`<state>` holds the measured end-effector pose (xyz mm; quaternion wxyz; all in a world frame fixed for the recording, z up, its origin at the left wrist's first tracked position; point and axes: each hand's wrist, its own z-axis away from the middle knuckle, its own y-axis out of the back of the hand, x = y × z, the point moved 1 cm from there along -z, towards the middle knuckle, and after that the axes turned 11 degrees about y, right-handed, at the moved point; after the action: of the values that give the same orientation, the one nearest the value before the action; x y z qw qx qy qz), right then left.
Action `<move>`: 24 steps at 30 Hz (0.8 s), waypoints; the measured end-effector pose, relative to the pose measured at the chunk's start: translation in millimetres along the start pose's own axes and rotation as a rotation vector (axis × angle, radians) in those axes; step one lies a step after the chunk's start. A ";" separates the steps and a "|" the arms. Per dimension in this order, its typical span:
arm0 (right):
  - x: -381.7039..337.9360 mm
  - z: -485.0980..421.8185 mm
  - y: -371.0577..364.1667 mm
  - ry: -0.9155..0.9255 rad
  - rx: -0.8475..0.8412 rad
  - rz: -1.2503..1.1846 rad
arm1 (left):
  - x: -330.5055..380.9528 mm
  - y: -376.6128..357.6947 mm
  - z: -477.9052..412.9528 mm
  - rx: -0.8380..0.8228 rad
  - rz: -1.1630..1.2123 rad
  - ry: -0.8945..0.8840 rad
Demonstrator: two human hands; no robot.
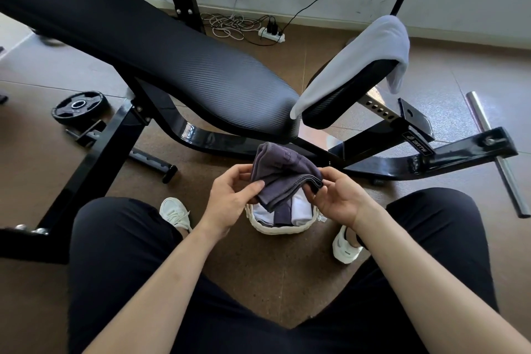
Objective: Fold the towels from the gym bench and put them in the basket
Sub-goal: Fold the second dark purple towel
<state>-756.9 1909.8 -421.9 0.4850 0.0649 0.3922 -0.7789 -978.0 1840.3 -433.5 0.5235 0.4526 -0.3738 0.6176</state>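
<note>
Fingers [253, 187] of the left hand [230, 195] and right hand [337, 198] pinch the folded dark towel [283, 169] just above the basket [275, 230] at six o'clock. Soft and light, it likely sags, so grip its folded edges.

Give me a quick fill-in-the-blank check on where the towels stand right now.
1. The left hand and right hand hold the folded dark purple-grey towel above the white woven ____.
2. Exactly ____ light grey towel lies draped on the black padded gym bench.
3. The black round weight plate lies on the brown ____.

Missing words: basket; one; floor.
</note>
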 end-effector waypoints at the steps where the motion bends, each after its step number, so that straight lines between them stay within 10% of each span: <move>1: 1.0 -0.4 -0.4 0.000 -0.003 0.014 | -1.3 0.1 -0.2 0.025 -0.002 -0.002; 24: 1.2 -1.3 0.5 0.148 -0.013 0.308 | 11.4 9.7 3.5 -0.191 0.024 0.271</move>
<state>-757.5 1909.7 -423.6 0.5691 0.1783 0.4171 -0.6858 -987.5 1838.9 -421.4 0.6021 0.3089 -0.3623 0.6409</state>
